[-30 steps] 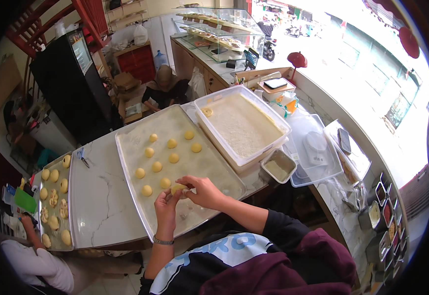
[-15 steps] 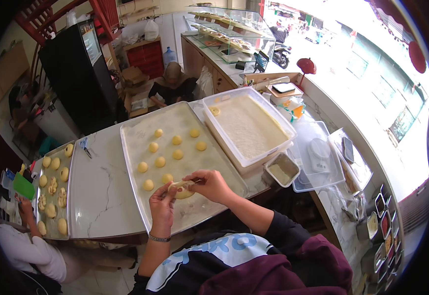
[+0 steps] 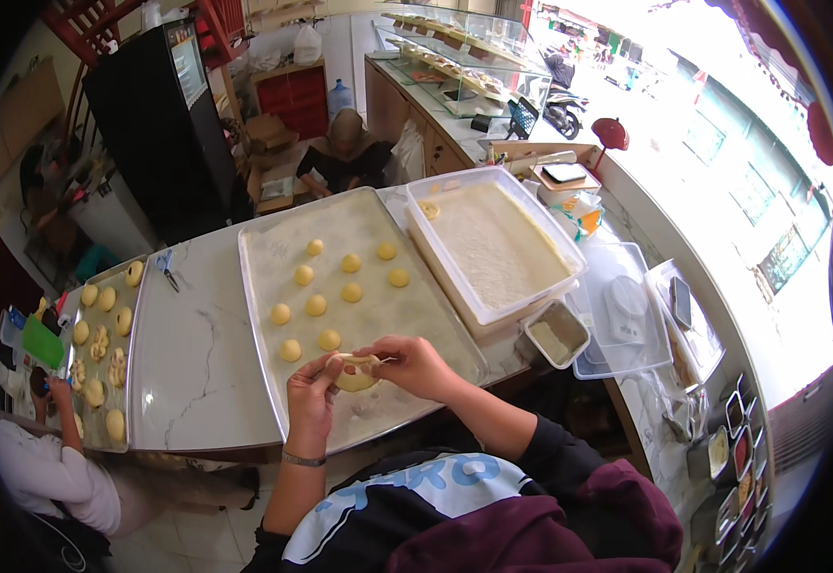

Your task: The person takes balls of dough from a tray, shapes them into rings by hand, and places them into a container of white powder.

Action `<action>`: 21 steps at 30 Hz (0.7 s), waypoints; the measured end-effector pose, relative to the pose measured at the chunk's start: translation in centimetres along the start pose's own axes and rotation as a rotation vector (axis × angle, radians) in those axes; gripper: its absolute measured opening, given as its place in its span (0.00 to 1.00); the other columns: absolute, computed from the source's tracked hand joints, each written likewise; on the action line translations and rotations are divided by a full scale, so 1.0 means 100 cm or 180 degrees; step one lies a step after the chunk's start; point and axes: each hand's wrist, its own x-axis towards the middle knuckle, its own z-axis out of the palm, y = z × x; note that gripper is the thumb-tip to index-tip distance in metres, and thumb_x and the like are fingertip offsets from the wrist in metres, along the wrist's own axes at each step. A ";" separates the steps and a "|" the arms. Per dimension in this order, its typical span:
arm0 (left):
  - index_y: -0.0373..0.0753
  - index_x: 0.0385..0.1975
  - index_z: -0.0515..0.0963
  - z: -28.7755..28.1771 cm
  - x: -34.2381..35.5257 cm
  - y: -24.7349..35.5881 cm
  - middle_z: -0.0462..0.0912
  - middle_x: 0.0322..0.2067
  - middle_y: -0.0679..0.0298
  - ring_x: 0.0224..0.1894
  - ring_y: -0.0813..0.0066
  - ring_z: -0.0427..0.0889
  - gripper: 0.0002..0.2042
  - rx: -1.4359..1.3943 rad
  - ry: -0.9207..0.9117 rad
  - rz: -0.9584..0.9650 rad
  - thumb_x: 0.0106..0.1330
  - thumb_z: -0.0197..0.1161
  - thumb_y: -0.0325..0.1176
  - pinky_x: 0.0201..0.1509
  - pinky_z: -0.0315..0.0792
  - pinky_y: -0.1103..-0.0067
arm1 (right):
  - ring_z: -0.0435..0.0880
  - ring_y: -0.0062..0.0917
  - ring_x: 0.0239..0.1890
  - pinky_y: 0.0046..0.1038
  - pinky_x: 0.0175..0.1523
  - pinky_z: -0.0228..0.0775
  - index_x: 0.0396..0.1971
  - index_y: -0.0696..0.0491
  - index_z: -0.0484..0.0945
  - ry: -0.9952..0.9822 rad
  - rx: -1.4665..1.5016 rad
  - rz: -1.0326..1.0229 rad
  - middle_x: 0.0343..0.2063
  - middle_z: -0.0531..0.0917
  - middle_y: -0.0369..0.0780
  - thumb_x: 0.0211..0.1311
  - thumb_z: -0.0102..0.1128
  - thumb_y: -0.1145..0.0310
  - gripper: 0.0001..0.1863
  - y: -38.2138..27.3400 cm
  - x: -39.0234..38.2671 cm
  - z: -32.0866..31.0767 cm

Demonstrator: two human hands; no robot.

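Above the near edge of a large metal tray [image 3: 393, 320], my left hand [image 3: 311, 390] and my right hand [image 3: 419, 368] pinch a strip of pale dough [image 3: 354, 359] between their fingertips. Just below it shows a flattened round of dough [image 3: 357, 381]; whether the two are joined I cannot tell. Several yellow dough balls [image 3: 316, 305] sit spaced over the tray beyond my hands. The closest one [image 3: 329, 339] lies just past my left fingers.
Right of the tray stands a plastic tub [image 3: 493, 248] of flour, beside a small metal pan [image 3: 557, 334] and a clear lid [image 3: 617, 277]. At left, a co-worker [image 3: 49, 468] works by a tray [image 3: 130, 411] of shaped dough. Another person [image 3: 345, 158] is behind the counter.
My hands still hold the dough strip, which now looks straighter between them. The whole view has shifted slightly. The co-worker's hand at left now has something blue at it.
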 end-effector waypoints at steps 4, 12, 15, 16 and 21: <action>0.31 0.35 0.77 0.002 -0.001 0.002 0.81 0.30 0.60 0.31 0.76 0.80 0.09 0.0018 -0.0214 -0.0485 0.55 0.62 0.26 0.35 0.75 0.84 | 0.77 0.17 0.36 0.19 0.41 0.70 0.41 0.59 0.77 -0.0020 0.0363 0.0199 0.34 0.78 0.37 0.54 0.58 0.76 0.13 0.007 0.003 -0.003; 0.31 0.35 0.78 0.010 0.000 0.004 0.81 0.29 0.62 0.28 0.78 0.80 0.09 0.0057 -0.0017 -0.0488 0.57 0.62 0.28 0.33 0.73 0.86 | 0.77 0.18 0.39 0.20 0.44 0.70 0.41 0.61 0.76 -0.0019 0.0647 0.0462 0.35 0.79 0.39 0.55 0.56 0.77 0.12 0.011 0.006 -0.011; 0.32 0.34 0.78 0.007 0.003 0.002 0.81 0.27 0.64 0.26 0.82 0.78 0.09 0.0199 0.0021 -0.0407 0.57 0.62 0.29 0.27 0.69 0.89 | 0.78 0.18 0.37 0.20 0.45 0.70 0.40 0.62 0.75 -0.0262 0.0688 0.0286 0.34 0.80 0.39 0.56 0.55 0.77 0.11 0.004 0.004 -0.003; 0.32 0.34 0.78 0.006 0.004 0.001 0.81 0.27 0.64 0.25 0.84 0.77 0.09 0.0291 0.0098 -0.0299 0.57 0.63 0.30 0.26 0.67 0.90 | 0.78 0.19 0.37 0.20 0.44 0.70 0.41 0.62 0.75 -0.0164 0.0700 0.0339 0.34 0.80 0.39 0.56 0.55 0.77 0.12 0.007 0.004 -0.004; 0.33 0.33 0.78 0.010 0.006 -0.002 0.81 0.28 0.64 0.29 0.82 0.78 0.08 0.0459 -0.0010 -0.0587 0.57 0.62 0.30 0.30 0.71 0.87 | 0.79 0.21 0.38 0.20 0.44 0.70 0.42 0.63 0.74 -0.0034 0.0840 0.0534 0.36 0.79 0.39 0.57 0.54 0.77 0.13 0.006 0.005 -0.011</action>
